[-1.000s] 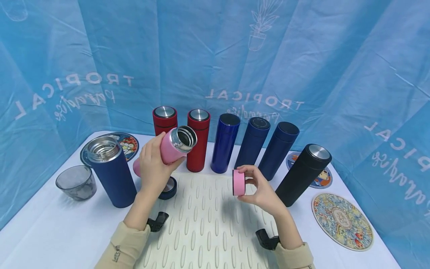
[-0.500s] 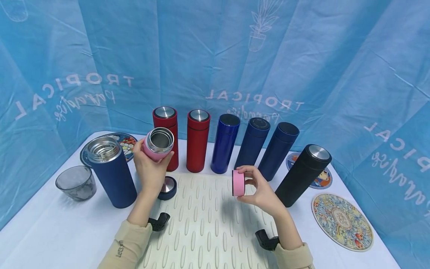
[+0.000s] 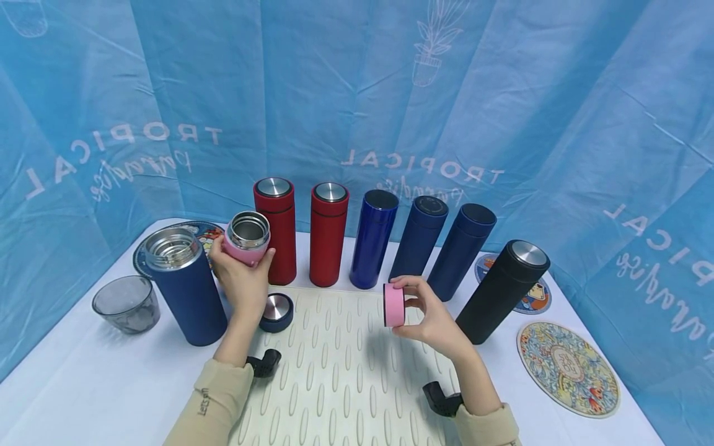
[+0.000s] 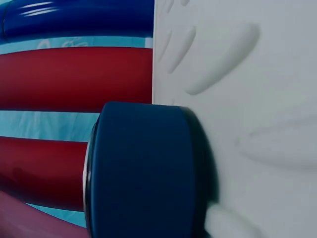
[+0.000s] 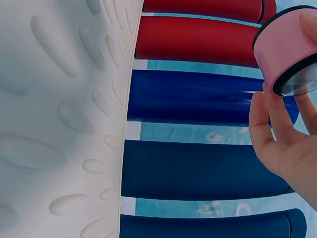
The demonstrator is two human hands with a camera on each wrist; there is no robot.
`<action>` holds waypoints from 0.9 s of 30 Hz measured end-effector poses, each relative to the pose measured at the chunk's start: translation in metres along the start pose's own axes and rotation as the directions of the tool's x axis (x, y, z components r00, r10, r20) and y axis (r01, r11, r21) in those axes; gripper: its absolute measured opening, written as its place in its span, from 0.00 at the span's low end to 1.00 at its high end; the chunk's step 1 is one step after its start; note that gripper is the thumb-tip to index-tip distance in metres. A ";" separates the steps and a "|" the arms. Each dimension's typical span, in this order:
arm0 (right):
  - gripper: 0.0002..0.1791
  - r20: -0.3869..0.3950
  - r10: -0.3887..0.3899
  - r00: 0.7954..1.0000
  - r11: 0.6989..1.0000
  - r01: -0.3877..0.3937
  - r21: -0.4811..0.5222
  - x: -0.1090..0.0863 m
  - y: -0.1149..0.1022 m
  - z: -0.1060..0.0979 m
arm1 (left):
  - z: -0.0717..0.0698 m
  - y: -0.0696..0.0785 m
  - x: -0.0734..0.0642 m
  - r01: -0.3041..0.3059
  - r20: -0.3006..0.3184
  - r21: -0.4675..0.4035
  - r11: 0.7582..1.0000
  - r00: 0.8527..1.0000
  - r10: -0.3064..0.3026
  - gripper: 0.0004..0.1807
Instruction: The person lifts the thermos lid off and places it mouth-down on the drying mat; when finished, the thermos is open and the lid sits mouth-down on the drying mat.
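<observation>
In the head view my left hand (image 3: 243,286) grips a pink thermos (image 3: 245,253) near its top; its steel mouth is uncovered and faces up. The hand hides most of its body. My right hand (image 3: 432,319) pinches the pink lid (image 3: 394,305), turned on its side above the mat; the right wrist view shows the same lid (image 5: 290,49) with black rims. Close by the left wrist lies a dark blue lid (image 3: 277,313), large in the left wrist view as a blue lid (image 4: 143,168). Left of it stands an uncovered navy thermos (image 3: 186,297).
Two red thermoses (image 3: 329,238), a glossy blue thermos (image 3: 374,241), two navy thermoses (image 3: 463,251) and a black thermos (image 3: 502,291) line the back. A glass bowl (image 3: 128,303) stands at left, a patterned round mat (image 3: 569,368) at right. The ridged white mat (image 3: 329,384) lies in front.
My left hand has moved left with the pink thermos and turned it from a rightward tilt to nearly upright. The right hand with the pink lid has hardly moved.
</observation>
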State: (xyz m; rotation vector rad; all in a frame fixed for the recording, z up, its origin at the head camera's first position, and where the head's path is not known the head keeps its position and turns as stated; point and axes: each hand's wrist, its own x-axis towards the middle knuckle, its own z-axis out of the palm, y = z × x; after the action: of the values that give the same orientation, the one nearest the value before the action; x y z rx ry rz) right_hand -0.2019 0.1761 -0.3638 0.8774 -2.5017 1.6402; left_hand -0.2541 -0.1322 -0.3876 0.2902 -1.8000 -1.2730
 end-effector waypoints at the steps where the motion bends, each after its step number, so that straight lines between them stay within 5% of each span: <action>1: 0.38 0.001 0.001 1.000 1.000 -0.001 0.000 0.000 0.000 0.000 | 0.000 0.000 0.001 0.014 -0.001 0.006 1.000 1.000 -0.014 0.44; 13: 0.38 0.004 0.023 1.000 1.000 -0.023 -0.004 0.000 -0.004 0.001 | 0.005 -0.005 0.021 0.192 0.005 0.035 0.981 0.981 -0.192 0.46; 27: 0.38 0.015 0.028 0.999 1.000 -0.028 -0.010 0.000 -0.001 0.003 | 0.004 -0.002 0.036 0.360 -0.005 0.004 0.933 0.933 -0.360 0.51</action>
State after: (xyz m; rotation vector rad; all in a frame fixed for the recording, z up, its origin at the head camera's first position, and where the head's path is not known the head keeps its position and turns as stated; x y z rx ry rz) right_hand -0.2007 0.1732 -0.3639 0.8603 -2.5413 1.6345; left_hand -0.2784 -0.1530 -0.3710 0.6494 -1.7996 -1.5173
